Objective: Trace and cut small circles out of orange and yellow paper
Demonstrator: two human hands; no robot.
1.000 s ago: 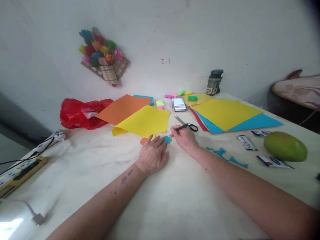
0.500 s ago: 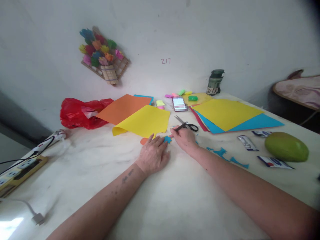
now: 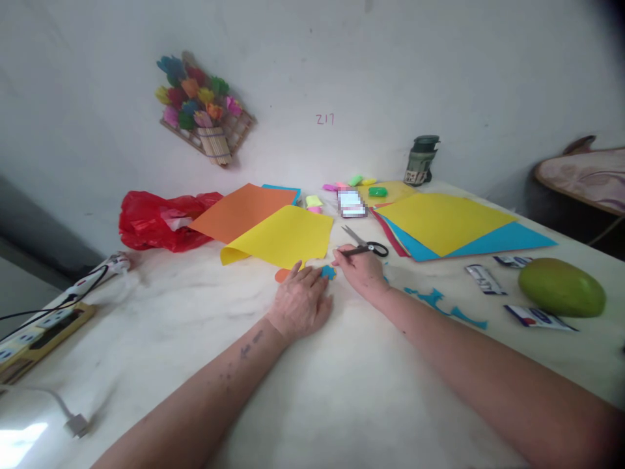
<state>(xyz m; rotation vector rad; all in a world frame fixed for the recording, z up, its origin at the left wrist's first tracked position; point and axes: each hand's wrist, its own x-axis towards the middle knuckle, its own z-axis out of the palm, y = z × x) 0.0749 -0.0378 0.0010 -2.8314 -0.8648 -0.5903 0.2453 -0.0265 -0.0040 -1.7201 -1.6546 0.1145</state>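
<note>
My left hand (image 3: pixel 301 301) lies flat on the table, fingers stretched out, its fingertips at a small blue cut-out (image 3: pixel 329 272). An orange piece (image 3: pixel 282 275) shows beside its fingers. My right hand (image 3: pixel 362 269) is closed round a black pen (image 3: pixel 355 251), just right of the blue cut-out. Scissors (image 3: pixel 375 249) with black handles lie right behind that hand, blades apart. A yellow sheet (image 3: pixel 293 236) with a curled corner lies beyond my left hand, partly over an orange sheet (image 3: pixel 244 212).
Blue scraps (image 3: pixel 434 299) lie beside my right forearm. Farther right are a green fruit (image 3: pixel 561 287), small packets (image 3: pixel 537 318) and stacked yellow and blue sheets (image 3: pixel 449 221). A phone (image 3: pixel 351 203) and a bottle (image 3: pixel 420 161) stand out at the back; a power strip (image 3: pixel 46 335) is left.
The pen in my right hand has tipped lower, closer to the table. My left hand has stayed on the blue cut-out.
</note>
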